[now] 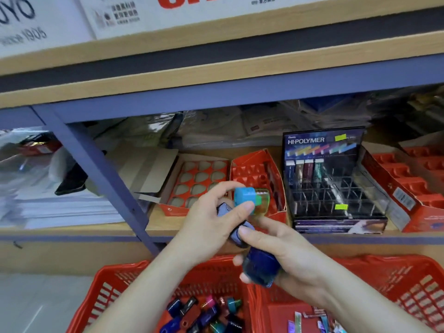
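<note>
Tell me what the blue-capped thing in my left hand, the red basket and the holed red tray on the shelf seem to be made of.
The blue-capped item in the left hand: probably plastic, with an opaque matte cap and a glossy see-through yellow-green body. The red basket: moulded plastic, judging by its slotted walls. The holed red tray: likely printed cardboard, as brown board shows at its flap.

The left forearm point(149, 284) and right forearm point(360, 301) are slanting upward, bare, with the hands meeting. The left hand point(211, 222) is pinching a blue-capped piece point(245, 197) between thumb and forefinger, its other fingers apparently curling. The right hand point(290, 255) is cupping a dark blue piece point(260, 267), forefinger pointing at the left palm.
</note>
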Demonstrator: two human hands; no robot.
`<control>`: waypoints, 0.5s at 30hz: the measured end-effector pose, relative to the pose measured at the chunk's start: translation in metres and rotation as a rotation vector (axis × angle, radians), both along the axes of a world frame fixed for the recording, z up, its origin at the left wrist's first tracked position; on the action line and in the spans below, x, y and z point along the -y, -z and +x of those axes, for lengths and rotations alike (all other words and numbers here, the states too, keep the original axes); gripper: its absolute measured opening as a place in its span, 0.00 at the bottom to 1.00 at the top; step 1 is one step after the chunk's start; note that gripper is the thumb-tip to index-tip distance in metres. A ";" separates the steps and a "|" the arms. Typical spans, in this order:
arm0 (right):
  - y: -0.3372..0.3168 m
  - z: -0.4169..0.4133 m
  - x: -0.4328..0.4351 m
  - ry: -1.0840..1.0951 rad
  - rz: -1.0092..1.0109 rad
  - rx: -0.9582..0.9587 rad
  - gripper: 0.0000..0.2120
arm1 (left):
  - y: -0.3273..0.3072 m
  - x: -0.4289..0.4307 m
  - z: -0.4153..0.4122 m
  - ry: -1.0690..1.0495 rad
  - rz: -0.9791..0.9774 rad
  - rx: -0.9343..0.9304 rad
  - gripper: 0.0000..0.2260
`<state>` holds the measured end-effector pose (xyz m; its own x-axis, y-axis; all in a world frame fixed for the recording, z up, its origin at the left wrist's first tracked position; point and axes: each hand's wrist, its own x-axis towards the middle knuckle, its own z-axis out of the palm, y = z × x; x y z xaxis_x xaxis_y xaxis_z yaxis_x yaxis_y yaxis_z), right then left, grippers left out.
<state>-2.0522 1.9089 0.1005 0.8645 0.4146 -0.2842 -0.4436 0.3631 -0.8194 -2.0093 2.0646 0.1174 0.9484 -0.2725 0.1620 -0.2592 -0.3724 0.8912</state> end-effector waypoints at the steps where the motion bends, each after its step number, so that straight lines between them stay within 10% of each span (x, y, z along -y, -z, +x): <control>1: 0.002 0.003 -0.009 -0.005 -0.017 0.010 0.17 | 0.002 -0.006 0.001 -0.042 0.016 0.018 0.11; 15: 0.019 0.006 0.007 -0.002 -0.324 -0.068 0.07 | 0.000 -0.110 0.085 -0.296 0.878 0.250 0.22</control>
